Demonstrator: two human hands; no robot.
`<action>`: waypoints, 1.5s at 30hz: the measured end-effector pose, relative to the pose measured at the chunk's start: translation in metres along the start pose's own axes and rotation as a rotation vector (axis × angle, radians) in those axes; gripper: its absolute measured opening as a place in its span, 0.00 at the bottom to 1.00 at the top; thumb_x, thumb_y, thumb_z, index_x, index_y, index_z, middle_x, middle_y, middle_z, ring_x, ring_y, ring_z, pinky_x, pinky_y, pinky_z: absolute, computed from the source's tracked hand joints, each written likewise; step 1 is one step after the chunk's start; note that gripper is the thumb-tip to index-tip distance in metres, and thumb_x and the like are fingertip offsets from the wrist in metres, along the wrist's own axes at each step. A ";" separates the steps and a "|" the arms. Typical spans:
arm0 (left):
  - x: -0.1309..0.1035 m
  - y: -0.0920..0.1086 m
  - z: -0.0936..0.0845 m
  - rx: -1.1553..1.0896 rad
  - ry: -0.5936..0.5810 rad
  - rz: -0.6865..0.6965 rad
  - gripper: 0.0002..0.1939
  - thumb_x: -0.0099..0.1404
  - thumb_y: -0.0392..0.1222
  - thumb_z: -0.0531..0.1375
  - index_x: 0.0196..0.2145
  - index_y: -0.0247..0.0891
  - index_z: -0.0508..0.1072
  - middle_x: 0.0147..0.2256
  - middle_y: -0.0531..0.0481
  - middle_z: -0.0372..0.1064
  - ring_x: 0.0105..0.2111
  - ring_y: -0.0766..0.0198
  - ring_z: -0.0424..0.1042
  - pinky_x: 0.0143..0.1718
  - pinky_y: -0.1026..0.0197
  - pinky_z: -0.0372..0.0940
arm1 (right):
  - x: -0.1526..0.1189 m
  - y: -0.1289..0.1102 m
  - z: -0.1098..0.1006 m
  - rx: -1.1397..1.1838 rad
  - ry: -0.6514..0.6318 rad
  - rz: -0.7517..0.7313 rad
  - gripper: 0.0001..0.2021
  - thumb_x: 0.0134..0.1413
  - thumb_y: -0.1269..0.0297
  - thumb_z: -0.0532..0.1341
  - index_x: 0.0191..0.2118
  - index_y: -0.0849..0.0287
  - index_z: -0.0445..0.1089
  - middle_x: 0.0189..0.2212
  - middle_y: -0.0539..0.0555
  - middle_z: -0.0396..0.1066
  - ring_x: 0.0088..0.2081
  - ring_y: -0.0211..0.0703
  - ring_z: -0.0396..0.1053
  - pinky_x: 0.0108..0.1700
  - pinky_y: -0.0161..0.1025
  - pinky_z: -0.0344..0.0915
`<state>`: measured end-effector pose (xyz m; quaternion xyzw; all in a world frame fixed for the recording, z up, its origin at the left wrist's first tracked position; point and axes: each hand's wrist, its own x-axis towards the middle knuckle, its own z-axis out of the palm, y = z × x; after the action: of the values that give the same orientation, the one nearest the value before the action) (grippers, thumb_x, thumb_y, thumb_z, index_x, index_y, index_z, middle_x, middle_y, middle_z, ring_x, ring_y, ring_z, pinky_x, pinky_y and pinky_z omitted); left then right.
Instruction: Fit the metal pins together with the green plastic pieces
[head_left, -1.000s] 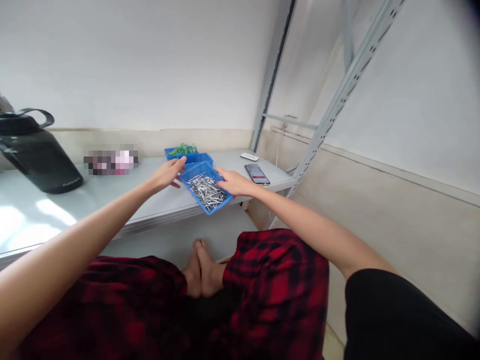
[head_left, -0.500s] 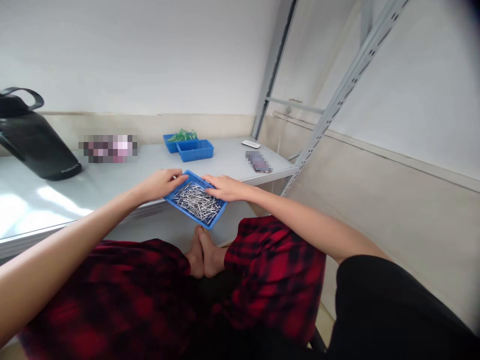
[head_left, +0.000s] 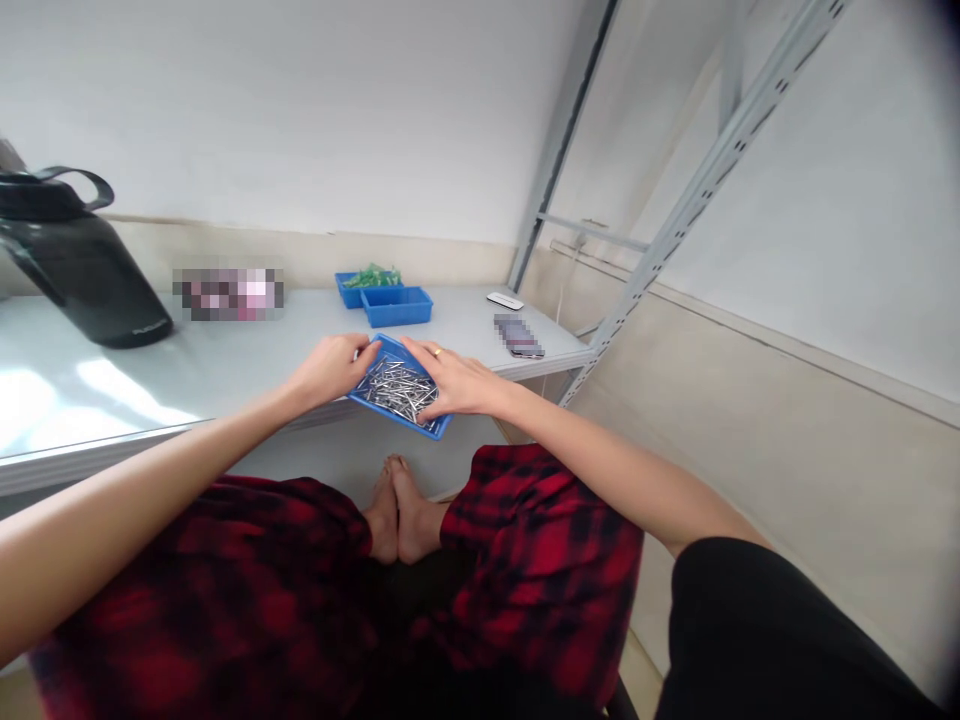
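A blue tray filled with thin metal pieces hangs in the air just off the shelf's front edge, tilted toward me. At its left end my left hand grips the rim, thumb on the inside. My right hand reaches over the right part of the tray; its thumb and fingers are spread, with the fingertips touching or close above the metal pieces. Nothing can be made out between those fingers.
On the white shelf sit a blue bin, another blue bin with green pieces, a dark bottle, a blurred pink item, a phone and a white flat object. Metal uprights rise at right.
My right hand has let go of the tray's right rim and moved in over the metal pieces with its fingers spread. The left hand keeps its grip. The view has shifted slightly.
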<state>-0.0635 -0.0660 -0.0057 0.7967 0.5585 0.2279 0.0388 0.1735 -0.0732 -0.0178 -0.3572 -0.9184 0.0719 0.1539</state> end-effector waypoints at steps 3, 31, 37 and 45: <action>-0.001 0.003 0.005 -0.011 0.028 -0.001 0.26 0.71 0.55 0.46 0.34 0.36 0.77 0.33 0.41 0.78 0.32 0.54 0.75 0.34 0.60 0.63 | 0.002 0.001 0.000 -0.082 -0.026 0.052 0.57 0.45 0.56 0.71 0.74 0.47 0.36 0.62 0.61 0.63 0.55 0.58 0.68 0.51 0.45 0.66; -0.002 0.004 0.008 -0.073 0.058 -0.031 0.25 0.69 0.56 0.47 0.31 0.37 0.76 0.28 0.43 0.76 0.28 0.56 0.72 0.30 0.60 0.60 | 0.003 0.029 -0.020 0.045 -0.051 -0.013 0.27 0.55 0.71 0.60 0.62 0.57 0.65 0.56 0.58 0.71 0.52 0.50 0.70 0.53 0.45 0.65; -0.002 0.003 0.005 -0.067 0.088 -0.058 0.26 0.69 0.57 0.47 0.32 0.37 0.77 0.28 0.42 0.76 0.29 0.55 0.72 0.32 0.60 0.60 | 0.006 0.022 -0.011 -0.074 0.018 0.083 0.27 0.57 0.64 0.62 0.62 0.55 0.62 0.54 0.59 0.71 0.52 0.51 0.69 0.50 0.44 0.65; -0.004 0.006 0.008 -0.062 0.078 -0.059 0.27 0.69 0.58 0.47 0.33 0.37 0.78 0.28 0.42 0.76 0.29 0.55 0.73 0.32 0.60 0.61 | 0.002 0.015 -0.018 0.046 -0.060 0.086 0.33 0.54 0.57 0.67 0.65 0.53 0.61 0.56 0.59 0.71 0.54 0.53 0.71 0.52 0.45 0.67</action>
<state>-0.0559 -0.0709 -0.0122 0.7688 0.5754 0.2749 0.0481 0.1875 -0.0599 -0.0043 -0.3904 -0.9046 0.1100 0.1312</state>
